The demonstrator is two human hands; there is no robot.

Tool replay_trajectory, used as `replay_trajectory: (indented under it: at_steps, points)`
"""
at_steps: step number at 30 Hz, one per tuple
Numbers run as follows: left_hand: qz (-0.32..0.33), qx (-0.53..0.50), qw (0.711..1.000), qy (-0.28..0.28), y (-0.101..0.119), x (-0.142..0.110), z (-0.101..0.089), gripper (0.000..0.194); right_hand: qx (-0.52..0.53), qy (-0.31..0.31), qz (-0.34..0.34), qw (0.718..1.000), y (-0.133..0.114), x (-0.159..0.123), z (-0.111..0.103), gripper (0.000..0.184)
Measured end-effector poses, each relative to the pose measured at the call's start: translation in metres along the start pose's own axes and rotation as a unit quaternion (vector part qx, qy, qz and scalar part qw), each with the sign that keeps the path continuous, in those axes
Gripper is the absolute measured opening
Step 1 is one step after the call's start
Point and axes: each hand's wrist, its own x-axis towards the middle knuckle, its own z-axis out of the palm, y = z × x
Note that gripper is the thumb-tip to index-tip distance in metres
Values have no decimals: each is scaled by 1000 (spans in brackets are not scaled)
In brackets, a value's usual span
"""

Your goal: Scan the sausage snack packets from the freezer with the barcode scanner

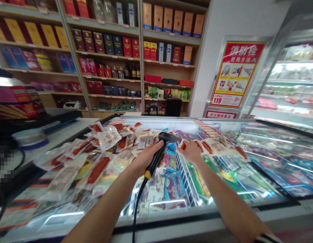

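My left hand point(148, 157) is wrapped around the handle of a black barcode scanner point(158, 157), whose cable runs down past my forearm. The scanner's head points right, toward my right hand point(191, 151). Those fingers are closed on a small clear packet of sausage point(183, 145), partly hidden by the hand, above the freezer's glass top. A heap of vacuum-packed sausages point(98, 169) and other packaged snacks lies on the glass to the left of the scanner. Further packets point(207, 147) lie in a row just right of my right hand.
Beneath the glass lid of the chest freezer point(171, 213) are wire baskets and colourful ice-cream packs point(173, 185). A counter point(88, 125) with a tape roll point(29, 137) stands at left. Shelves of boxes point(117, 44) line the back; a refrigerated display point(290, 81) is at right.
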Motion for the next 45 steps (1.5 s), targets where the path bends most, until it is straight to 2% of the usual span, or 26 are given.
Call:
replay_trajectory:
  at_steps: [4,8,11,17,21,29,37,41,45]
  points:
    - [0,-6,1000,0,0,0,1,37,7,-26,-42,999,-5,3,1,25]
    - [1,-8,1000,0,-1,-1,1,37,25,6,4,1000,-4,5,11,30]
    - [2,-7,1000,0,-1,-1,0,36,30,27,9,999,-2,5,18,29]
    - [15,-8,1000,-9,-2,1,-4,37,68,162,-37,984,10,9,18,42]
    - [26,-12,1000,-5,-3,2,-6,37,91,210,-64,971,12,9,14,43]
    - [28,-11,1000,-4,-2,2,-4,37,114,243,-80,960,11,9,14,42]
    - [50,15,998,-20,-2,1,-9,37,117,242,-82,960,13,9,13,42]
    - [68,32,997,-7,-1,1,-11,38,126,236,-62,961,12,7,12,43]
    - [72,4,997,26,-1,1,-2,38,133,222,-30,965,8,4,9,42]
